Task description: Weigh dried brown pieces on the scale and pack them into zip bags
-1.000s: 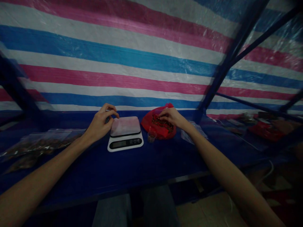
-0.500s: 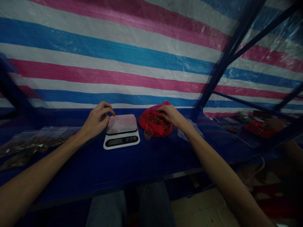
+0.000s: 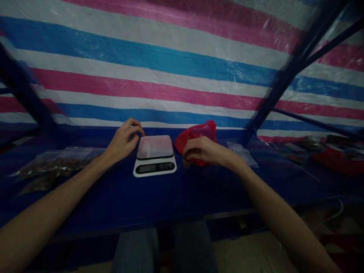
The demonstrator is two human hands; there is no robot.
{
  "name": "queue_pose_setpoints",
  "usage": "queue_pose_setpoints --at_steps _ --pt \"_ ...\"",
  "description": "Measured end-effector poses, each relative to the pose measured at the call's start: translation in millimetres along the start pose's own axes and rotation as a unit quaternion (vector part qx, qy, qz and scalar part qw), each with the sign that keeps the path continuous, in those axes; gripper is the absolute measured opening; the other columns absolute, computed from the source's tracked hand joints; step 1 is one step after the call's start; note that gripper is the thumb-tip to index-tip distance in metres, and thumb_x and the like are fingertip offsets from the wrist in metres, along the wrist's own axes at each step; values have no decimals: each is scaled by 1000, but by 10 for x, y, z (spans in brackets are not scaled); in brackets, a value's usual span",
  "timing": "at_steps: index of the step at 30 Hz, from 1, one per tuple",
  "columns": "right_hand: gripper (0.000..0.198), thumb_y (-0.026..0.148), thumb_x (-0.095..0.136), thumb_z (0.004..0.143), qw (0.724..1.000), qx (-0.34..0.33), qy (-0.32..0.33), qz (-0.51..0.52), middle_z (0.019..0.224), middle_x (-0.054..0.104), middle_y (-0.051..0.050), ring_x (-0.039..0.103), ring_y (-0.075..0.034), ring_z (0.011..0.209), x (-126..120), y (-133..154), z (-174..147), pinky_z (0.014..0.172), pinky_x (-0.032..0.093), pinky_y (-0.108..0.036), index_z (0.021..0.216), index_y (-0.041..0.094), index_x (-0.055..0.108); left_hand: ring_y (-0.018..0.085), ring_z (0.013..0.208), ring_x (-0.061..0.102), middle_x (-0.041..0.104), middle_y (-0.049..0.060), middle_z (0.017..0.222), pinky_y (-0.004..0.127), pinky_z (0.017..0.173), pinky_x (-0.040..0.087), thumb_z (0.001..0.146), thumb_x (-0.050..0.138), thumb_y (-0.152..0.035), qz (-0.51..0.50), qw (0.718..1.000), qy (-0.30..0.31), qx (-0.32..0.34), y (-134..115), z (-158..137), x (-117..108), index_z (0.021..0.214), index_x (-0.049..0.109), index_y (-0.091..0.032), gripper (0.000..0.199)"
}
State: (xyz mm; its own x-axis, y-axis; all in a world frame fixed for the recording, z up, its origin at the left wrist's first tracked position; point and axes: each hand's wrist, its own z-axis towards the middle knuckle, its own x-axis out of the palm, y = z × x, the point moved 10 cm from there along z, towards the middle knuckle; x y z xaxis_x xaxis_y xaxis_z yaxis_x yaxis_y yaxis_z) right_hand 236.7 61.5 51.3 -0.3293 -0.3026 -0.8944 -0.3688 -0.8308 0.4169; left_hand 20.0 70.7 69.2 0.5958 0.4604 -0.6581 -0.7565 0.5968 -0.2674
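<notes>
My left hand (image 3: 125, 139) rests at the left edge of a white digital kitchen scale (image 3: 155, 168), fingers bent and apart, nothing in them. The scale's flat weighing plate (image 3: 155, 147) is bare. To its right, my right hand (image 3: 200, 149) is lowered with fingers closed around the top of a small clear plastic cup (image 3: 186, 163), which it partly hides. Just behind that hand lies a red plastic bag (image 3: 183, 138); its contents are hidden by the hand now.
Clear zip bags (image 3: 64, 161) filled with small brownish pieces lie at the left. A flat clear plastic bag (image 3: 243, 153) lies right of the red bag. Blue metal posts (image 3: 264, 94) and a striped sheet (image 3: 159, 87) stand behind the blue table (image 3: 159, 201). More red plastic (image 3: 338, 161) lies far right.
My right hand has moved from inside the red bag's opening down and toward me to the small cup. My left hand stays beside the scale. The view has shifted slightly left.
</notes>
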Motion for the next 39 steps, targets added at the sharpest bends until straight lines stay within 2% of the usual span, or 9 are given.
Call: queue_pose_setpoints --at_steps 8,15,21,27,39 --pt "11 7 67 89 999 -22 15 -42 94 70 -4 66 -15 86 26 150 5 78 48 -27 90 16 73 19 94 60 59 6 108 37 85 53 83 47 -11 7 1000 0 -5 -100 13 -11 84 71 -20 26" --pt "9 10 70 87 997 -56 -12 -46 100 69 -5 65 -18 91 -8 242 8 82 49 -29 90 18 74 18 94 60 59 5 106 35 83 51 85 47 -9 12 1000 -7 24 -151 14 -10 84 71 -20 25" --pt "8 12 72 87 997 -55 -21 -51 102 70 -6 65 -19 95 -23 230 8 85 49 -30 92 18 74 21 98 59 59 5 106 39 87 51 84 49 -8 22 999 -6 33 -163 11 -4 85 70 -19 24" --pt "13 14 74 87 998 -61 -26 -16 106 71 -5 66 -19 99 -41 211 3 89 51 -31 99 19 75 20 95 60 59 5 105 36 82 51 84 49 -7 13 999 -7 40 -172 11 1 84 70 -21 25" --pt "11 15 73 87 999 -36 -17 16 103 72 -6 67 -18 95 -67 183 -11 85 53 -30 97 17 75 19 97 60 59 6 106 36 81 53 84 46 -10 9 1000 1 9 -147 11 -3 84 70 -20 26"
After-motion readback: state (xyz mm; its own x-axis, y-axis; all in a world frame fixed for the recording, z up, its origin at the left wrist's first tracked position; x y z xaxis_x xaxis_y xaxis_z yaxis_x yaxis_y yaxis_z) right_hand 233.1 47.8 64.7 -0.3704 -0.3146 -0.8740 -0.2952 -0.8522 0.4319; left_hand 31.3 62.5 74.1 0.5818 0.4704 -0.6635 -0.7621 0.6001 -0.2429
